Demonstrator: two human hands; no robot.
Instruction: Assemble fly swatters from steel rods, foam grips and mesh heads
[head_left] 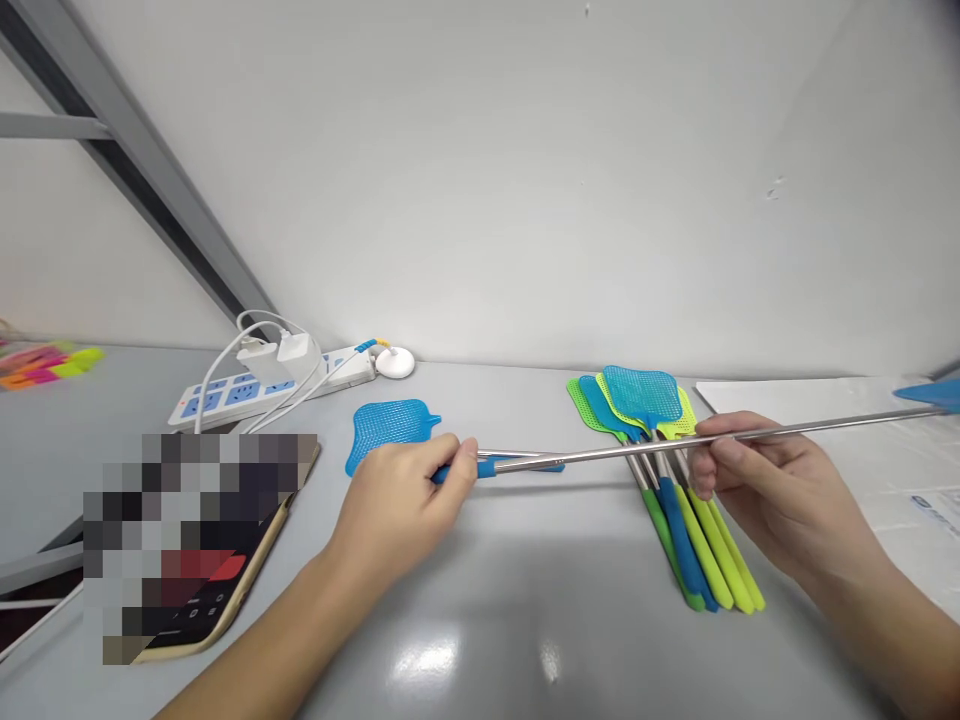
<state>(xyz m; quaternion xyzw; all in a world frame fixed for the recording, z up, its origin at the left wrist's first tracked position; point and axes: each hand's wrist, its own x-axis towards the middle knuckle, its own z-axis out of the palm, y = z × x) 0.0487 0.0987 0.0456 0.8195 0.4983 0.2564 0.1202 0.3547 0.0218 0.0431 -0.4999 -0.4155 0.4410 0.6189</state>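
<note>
A telescopic fly swatter with a thin metal rod stretches level across the view. My left hand is closed around its blue handle. Farther along, my right hand pinches the rod between thumb and fingers. The swatter's blue head is cut off by the right edge. Behind my left hand lies a loose-looking blue mesh swatter head; a metal and blue piece lies beside it, partly hidden. Several green, blue and yellow fly swatters are fanned in a pile near my right hand.
At the left lies a phone with a partly blurred screen. Behind it are a power strip with chargers and cables, and a white round device. White plastic sheeting covers the right side. Colourful items lie far left.
</note>
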